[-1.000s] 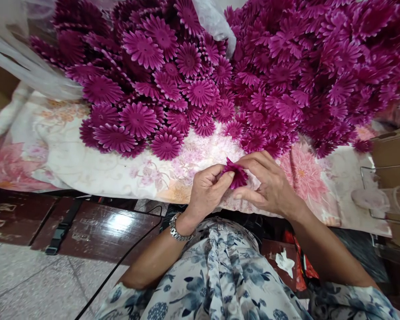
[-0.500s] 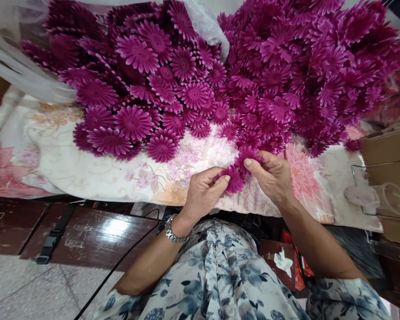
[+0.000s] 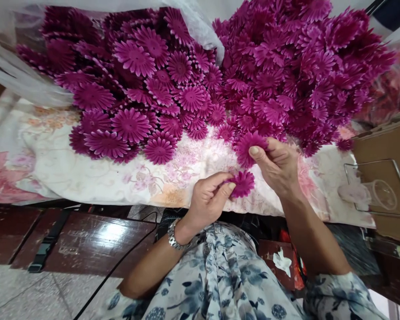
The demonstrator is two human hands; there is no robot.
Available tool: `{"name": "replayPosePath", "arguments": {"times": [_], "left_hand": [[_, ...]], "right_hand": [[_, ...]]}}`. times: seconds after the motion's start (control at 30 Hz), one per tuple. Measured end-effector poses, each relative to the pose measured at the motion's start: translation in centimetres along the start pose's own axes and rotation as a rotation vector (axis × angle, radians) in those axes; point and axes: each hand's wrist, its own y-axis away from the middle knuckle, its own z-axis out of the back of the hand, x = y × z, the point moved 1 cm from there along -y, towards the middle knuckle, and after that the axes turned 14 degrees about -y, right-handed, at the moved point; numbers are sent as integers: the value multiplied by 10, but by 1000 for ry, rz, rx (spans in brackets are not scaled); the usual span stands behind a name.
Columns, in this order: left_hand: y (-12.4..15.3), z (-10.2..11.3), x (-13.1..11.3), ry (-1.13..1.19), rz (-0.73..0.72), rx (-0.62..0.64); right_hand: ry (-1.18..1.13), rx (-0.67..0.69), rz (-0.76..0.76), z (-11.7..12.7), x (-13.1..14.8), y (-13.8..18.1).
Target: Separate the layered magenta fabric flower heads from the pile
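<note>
Between thumb and fingers, my left hand (image 3: 208, 198) pinches a small purple artificial flower (image 3: 244, 183) by its left edge. Higher and to the right, my right hand (image 3: 278, 166) grips another purple artificial flower (image 3: 248, 149), whose petals spread out left of the thumb. The two flowers are apart, with a strip of cloth showing between them. Just beyond my hands lies a loose heap of purple flowers (image 3: 273, 84). To its left, stacked purple flower heads (image 3: 131, 126) spill from a clear plastic bag (image 3: 23, 80).
A floral cloth (image 3: 96, 182) covers the table. At the right stand a cardboard box (image 3: 386, 142), a wire frame and a clear plastic cup (image 3: 383, 194). A wooden bench (image 3: 86, 235) with a black buckled strap (image 3: 48, 242) is at the lower left, a black cable crossing it.
My hands have drawn apart: the right one rose slightly with its flower, and the left flower now sits lower, separate from it. The view has shifted a little.
</note>
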Motion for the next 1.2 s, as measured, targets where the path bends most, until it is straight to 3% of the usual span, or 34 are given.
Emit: {"name": "replayPosePath", "arguments": {"times": [0.13,0.33,0.43,0.57,0.73,0.8,0.9,1.07,1.2], "left_hand": [[-4,10,-2,-36,-8,-27],[-13,20,-3,-31,-301,102],[-14,20,-10,-133,-423,144],[-12,18,-17,-255,-550,114],[-10,16,-14,-300,-544,32],[-9,16,-10,-293,-557,12],[-7,17,-7,-274,-591,-1],[-4,20,-6,-269,-605,-27],[-1,24,-7,-247,-616,-58]], "right_hand": [[-42,36,-88,-1,-7,6],[12,230,-3,-5,0,9],[6,290,-6,-8,3,12],[-33,321,-46,-10,1,15],[-145,363,-143,-8,-5,18],[-242,324,-179,-8,-7,19],[-352,148,-185,-8,-12,22],[-348,-1,-133,-6,-16,20],[-354,-267,-55,4,-15,12]]}}
